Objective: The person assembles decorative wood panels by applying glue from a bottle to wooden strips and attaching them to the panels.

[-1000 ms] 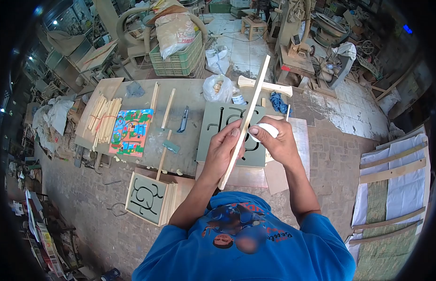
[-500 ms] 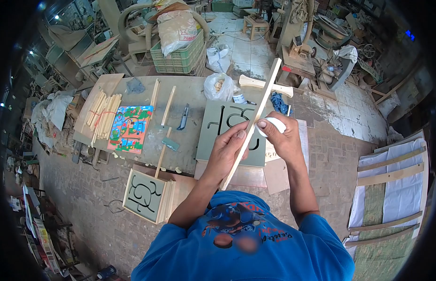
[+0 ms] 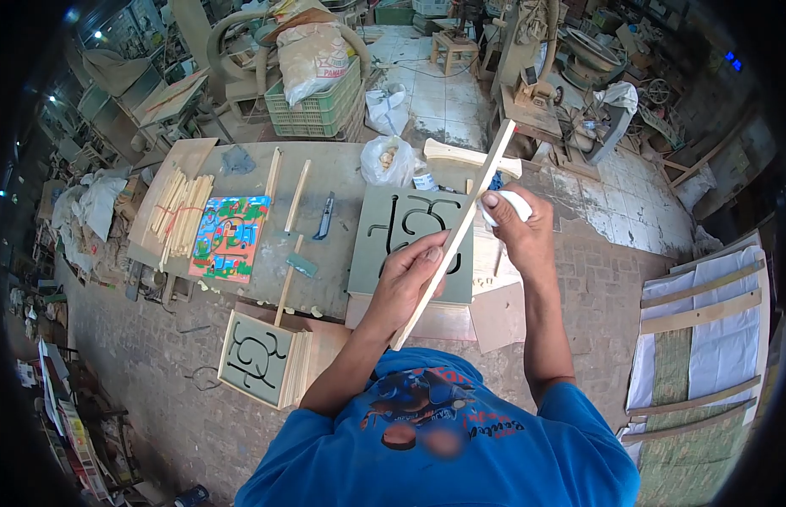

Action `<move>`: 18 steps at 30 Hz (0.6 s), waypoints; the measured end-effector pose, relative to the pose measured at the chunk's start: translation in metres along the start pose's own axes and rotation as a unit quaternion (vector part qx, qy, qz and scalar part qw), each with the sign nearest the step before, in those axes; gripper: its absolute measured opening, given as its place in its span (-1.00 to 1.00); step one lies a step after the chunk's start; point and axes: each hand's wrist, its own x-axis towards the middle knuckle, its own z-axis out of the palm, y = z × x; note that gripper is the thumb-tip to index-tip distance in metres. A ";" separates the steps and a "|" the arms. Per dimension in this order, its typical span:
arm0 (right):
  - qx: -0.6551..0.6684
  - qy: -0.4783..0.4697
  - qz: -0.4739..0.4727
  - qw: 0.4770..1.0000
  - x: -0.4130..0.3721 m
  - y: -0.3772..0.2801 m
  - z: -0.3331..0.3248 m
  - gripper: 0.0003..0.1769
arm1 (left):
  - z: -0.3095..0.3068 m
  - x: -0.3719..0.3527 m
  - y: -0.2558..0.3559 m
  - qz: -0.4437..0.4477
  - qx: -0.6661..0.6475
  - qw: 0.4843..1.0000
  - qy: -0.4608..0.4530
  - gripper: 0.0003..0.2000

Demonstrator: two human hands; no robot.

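Observation:
My left hand (image 3: 410,277) is wrapped round the lower half of a long, thin wooden strip (image 3: 467,215), which slants up and away to the right. In my right hand (image 3: 530,237) is a white, rounded object (image 3: 514,204), gripped close beside the strip's upper half; most of it is hidden by the fingers. Beneath the hands lies a grey-green board (image 3: 372,253) with dark curved grooves, partly covered by my left hand and the strip. A pale shaped wooden piece (image 3: 460,155) and some blue cloth (image 3: 497,181) sit beyond the strip's upper end.
On the table are a painted puzzle board (image 3: 231,237), a bundle of sticks (image 3: 180,211), a utility knife (image 3: 324,215) and a plastic bag (image 3: 387,160). A stack of grooved boards (image 3: 256,359) stands at lower left. Behind the table is a green crate (image 3: 312,110).
My right hand has slid up along the strip, away from my left hand, carrying the white object. The left hand keeps its hold on the strip. The view has shifted slightly.

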 end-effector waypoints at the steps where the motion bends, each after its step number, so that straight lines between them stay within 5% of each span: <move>1: -0.001 0.001 -0.001 1.000 0.002 0.000 -0.002 -0.65 | 0.000 0.000 0.000 0.000 -0.001 1.000 -0.002 -0.61; 18: 0.013 0.085 -0.010 0.996 0.028 -0.004 -0.024 -0.66 | -0.011 0.001 -0.007 -0.012 0.020 1.000 -0.018 -0.67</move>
